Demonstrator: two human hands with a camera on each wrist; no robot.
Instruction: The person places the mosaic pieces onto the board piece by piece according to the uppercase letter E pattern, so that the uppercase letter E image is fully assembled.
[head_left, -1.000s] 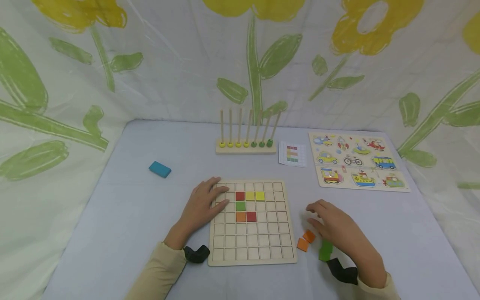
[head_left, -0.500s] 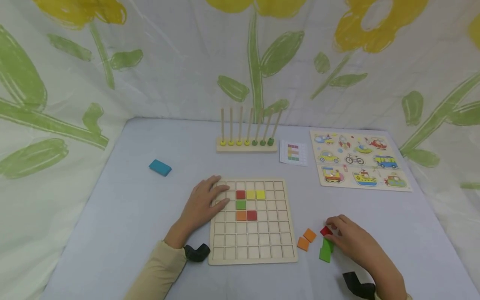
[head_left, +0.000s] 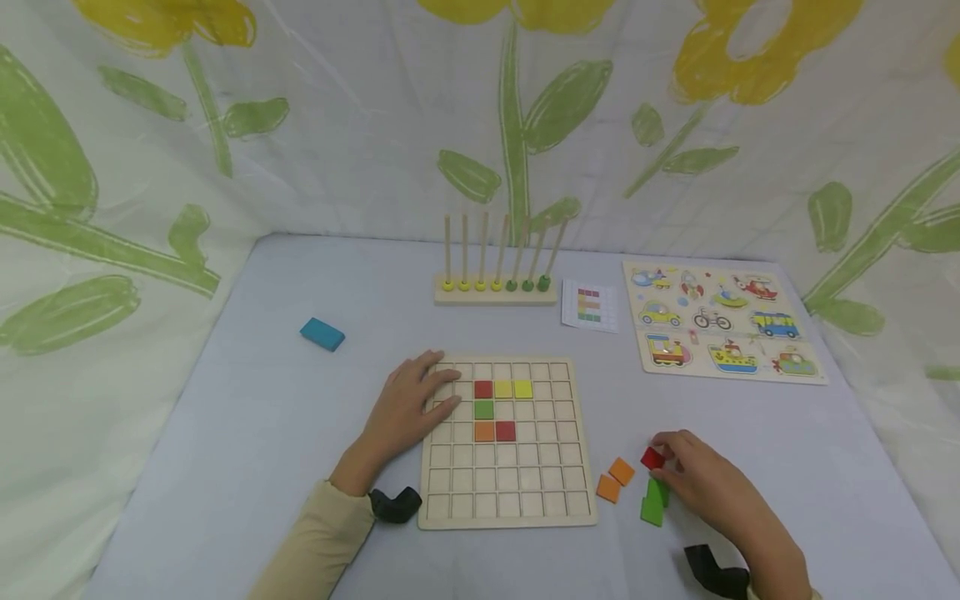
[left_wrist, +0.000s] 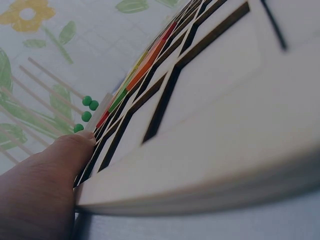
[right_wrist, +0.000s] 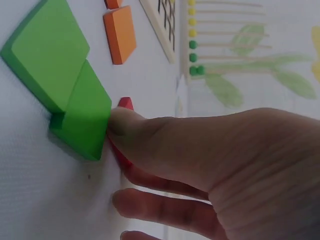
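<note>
My left hand (head_left: 405, 404) rests on the left edge of a wooden grid board (head_left: 510, 481), fingers spread; its thumb (left_wrist: 75, 150) shows in the left wrist view. Seated in the board's cells are red, yellow, green and orange square tiles. To the board's right, my right hand (head_left: 697, 471) pinches a red tile (head_left: 652, 457) between thumb and index finger, close to the tabletop. Green tiles (right_wrist: 55, 50) overlap beside the thumb in the right wrist view. Two orange tiles (head_left: 615, 477) lie between the board and that hand. The thumb hides part of the red tile.
Behind the board stands a peg rack (head_left: 495, 292) with yellow and green beads. Right of it lie a pattern card (head_left: 589, 306) and a vehicle picture puzzle (head_left: 720, 325). A blue block (head_left: 322, 334) sits at the left. A flower-printed curtain (head_left: 360, 150) closes off the back.
My right hand has moved right and toward me from beside the board, down to the loose tiles, and taken hold of the red tile. The left hand stays put.
</note>
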